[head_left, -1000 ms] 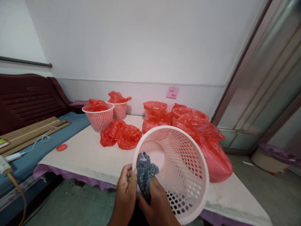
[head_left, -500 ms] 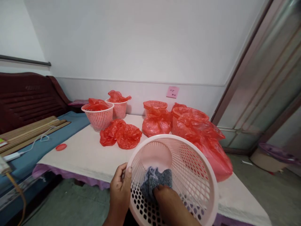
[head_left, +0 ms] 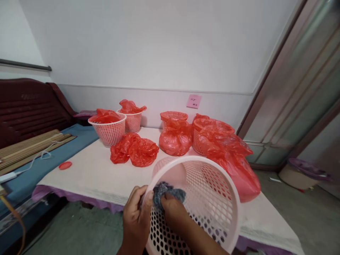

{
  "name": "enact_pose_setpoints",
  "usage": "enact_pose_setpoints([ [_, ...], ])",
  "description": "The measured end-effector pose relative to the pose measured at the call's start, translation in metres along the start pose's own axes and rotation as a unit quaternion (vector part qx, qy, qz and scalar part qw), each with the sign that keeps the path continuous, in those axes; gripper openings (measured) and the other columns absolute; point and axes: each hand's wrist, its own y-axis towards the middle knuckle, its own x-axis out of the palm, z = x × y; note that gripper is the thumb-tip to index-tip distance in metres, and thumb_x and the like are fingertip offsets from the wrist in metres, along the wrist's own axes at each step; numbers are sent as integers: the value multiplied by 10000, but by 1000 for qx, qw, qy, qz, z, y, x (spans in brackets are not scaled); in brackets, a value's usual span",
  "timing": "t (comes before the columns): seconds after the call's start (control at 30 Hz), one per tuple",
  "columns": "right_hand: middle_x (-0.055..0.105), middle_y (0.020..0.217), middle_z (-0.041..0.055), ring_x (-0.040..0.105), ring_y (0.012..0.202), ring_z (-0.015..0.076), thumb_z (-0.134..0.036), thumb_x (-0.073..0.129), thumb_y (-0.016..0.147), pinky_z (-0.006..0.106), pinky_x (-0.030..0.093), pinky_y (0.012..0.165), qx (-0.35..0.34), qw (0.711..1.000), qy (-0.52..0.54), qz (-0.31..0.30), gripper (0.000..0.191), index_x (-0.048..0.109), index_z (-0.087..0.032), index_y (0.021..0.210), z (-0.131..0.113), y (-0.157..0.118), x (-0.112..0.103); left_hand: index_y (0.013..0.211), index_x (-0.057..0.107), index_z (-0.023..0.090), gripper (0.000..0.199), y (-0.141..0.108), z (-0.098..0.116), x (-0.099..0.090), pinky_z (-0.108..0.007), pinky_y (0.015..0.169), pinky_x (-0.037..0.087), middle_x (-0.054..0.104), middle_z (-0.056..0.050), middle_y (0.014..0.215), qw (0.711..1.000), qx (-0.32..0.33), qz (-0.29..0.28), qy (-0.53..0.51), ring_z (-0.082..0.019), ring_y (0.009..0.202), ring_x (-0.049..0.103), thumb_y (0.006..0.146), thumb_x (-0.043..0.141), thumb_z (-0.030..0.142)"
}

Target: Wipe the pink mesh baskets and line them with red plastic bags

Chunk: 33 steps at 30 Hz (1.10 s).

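Note:
A pale pink plastic basket (head_left: pixel 212 184) with round and slotted holes is tipped so its mouth faces me. My left hand (head_left: pixel 138 212) grips the left side of its rim, thumb inside and fingers around the outside. Reaching into the basket, my right hand (head_left: pixel 172 210) is closed on a blue-grey cloth (head_left: pixel 170 194), which is bunched against the inner left wall. The cloth hides part of the right fingertips. Just beyond the basket, crumpled red plastic bags (head_left: pixel 143 152) lie on the table.
Two baskets (head_left: pixel 108 131) with red bags stand at the back left of the white-covered table (head_left: pixel 87 170). Red-bagged baskets and a full red bag (head_left: pixel 244 180) sit on the right. A red ring-like lid (head_left: pixel 65 165) lies left. A pink note (head_left: pixel 193 101) is on the wall.
My right hand has moved the cloth left and slightly up, from the basket's lower middle to its left wall. The basket has shifted a little and turned; my left hand keeps its hold.

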Motion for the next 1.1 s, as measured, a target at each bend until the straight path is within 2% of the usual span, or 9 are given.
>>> enact_pose_setpoints([
  [0.13, 675, 911, 261, 631, 892, 357, 27, 483, 660, 530, 447, 839, 29, 998, -47, -28, 293, 698, -42, 846, 13, 14, -1, 967, 655, 224, 132, 15, 12, -5, -233, 663, 447, 551, 26, 773, 998, 33, -46, 13, -130, 702, 543, 903, 556, 283],
  [0.2, 685, 922, 215, 635, 893, 317, 28, 475, 644, 480, 459, 847, 11, 999, -24, -36, 313, 691, -68, 849, 7, 15, -4, 961, 663, 216, 144, 21, 19, -6, -234, 627, 445, 548, 24, 753, 997, 39, -55, 23, -131, 675, 545, 900, 554, 288],
  [0.33, 688, 866, 40, 628, 834, 185, 4, 416, 600, 271, 488, 772, -62, 993, 85, -50, 363, 646, -149, 835, -25, -4, -10, 923, 672, 215, 138, 30, 24, -9, -231, 625, 447, 560, 20, 744, 995, 61, -55, 54, -136, 684, 565, 893, 560, 290],
  [0.47, 666, 978, 33, 606, 921, 167, -28, 413, 666, 257, 470, 839, -102, 986, 130, 0, 396, 622, -177, 968, -49, -38, -12, 930, 658, 225, 135, 40, 20, -12, -232, 649, 434, 560, 26, 763, 995, 58, -49, 65, -128, 699, 549, 908, 552, 305],
  [0.6, 677, 912, 43, 612, 879, 194, -163, 567, 774, 275, 475, 798, -197, 979, -30, -35, 160, 665, -201, 895, -34, -55, -11, 937, 657, 230, 146, 51, 15, -16, -236, 714, 429, 602, 23, 821, 997, 35, -26, 66, -129, 757, 557, 904, 570, 342],
  [0.73, 686, 835, 109, 630, 833, 258, -112, 588, 802, 351, 478, 740, -142, 968, -204, -46, 112, 694, -145, 815, -8, -55, -21, 945, 664, 217, 179, 60, 12, -20, -249, 735, 433, 639, 11, 854, 998, 30, -24, 55, -140, 785, 575, 894, 580, 367],
  [0.83, 693, 867, 100, 639, 853, 283, -193, 615, 838, 361, 485, 709, -121, 944, -303, -59, 87, 698, -167, 834, -2, -59, -31, 968, 668, 206, 211, 65, 12, -23, -272, 766, 445, 659, -7, 891, 998, 29, -22, 49, -162, 828, 594, 887, 580, 380],
  [0.97, 686, 810, 30, 635, 732, 212, -256, 644, 853, 301, 478, 640, -199, 933, -294, -62, 89, 675, -210, 783, -2, -71, -25, 926, 691, 208, 213, 76, 13, -28, -283, 770, 441, 666, -7, 879, 998, 26, -33, 55, -169, 825, 596, 862, 605, 393],
  [1.1, 699, 900, 28, 641, 793, 217, -228, 594, 889, 316, 508, 689, -249, 936, -247, 18, 92, 676, -234, 932, 3, -81, -3, 929, 691, 201, 270, 93, 14, -27, -273, 704, 434, 651, 7, 807, 998, 5, -30, 46, -155, 748, 572, 821, 642, 443],
])
